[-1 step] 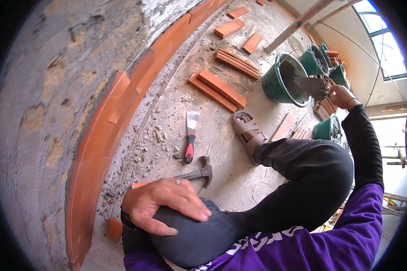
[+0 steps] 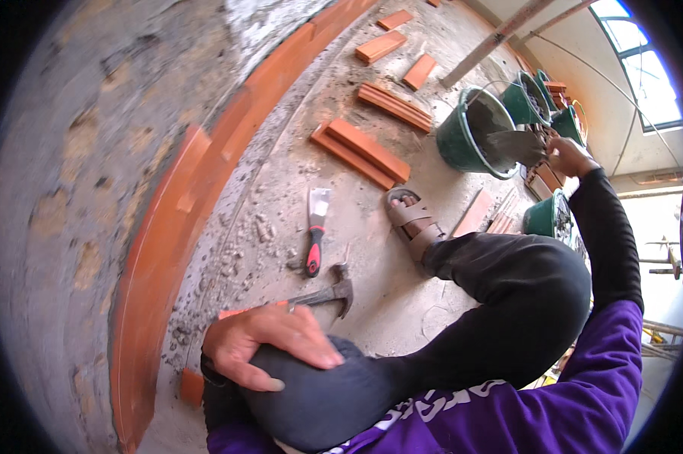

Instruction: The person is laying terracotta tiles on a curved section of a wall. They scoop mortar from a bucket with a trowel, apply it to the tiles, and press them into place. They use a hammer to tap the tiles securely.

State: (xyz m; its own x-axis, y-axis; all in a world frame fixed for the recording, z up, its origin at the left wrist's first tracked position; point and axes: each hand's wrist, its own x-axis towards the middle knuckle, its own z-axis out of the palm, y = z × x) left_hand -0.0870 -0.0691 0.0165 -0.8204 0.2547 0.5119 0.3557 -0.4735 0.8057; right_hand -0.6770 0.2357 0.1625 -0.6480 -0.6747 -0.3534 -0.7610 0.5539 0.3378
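My left hand (image 2: 275, 342) lies on my dark-trousered left knee (image 2: 319, 397), fingers stretched out and holding nothing. Just beyond it is a claw hammer (image 2: 334, 293) on the floor, its orange handle partly behind my hand. A putty knife (image 2: 316, 234) with a red and black grip lies past the hammer. Out to the right, my right hand (image 2: 572, 157) is closed round the handle of a trowel (image 2: 517, 148). The grey, mortar-smeared blade reaches over the rim into a green bucket (image 2: 456, 140) holding grey mortar. My fingers mostly cover the handle.
A row of orange bricks (image 2: 156, 280) runs along the rough wall (image 2: 61, 204) at left, beside a taut string. Loose bricks (image 2: 364, 155) lie on the dusty floor. More green buckets (image 2: 525, 102) and a slanting pole (image 2: 497, 44) stand at the far right. Mortar crumbs (image 2: 243, 253) litter the floor.
The whole view has shifted slightly. My left hand stays on the knee, and my right hand still holds the trowel at the bucket.
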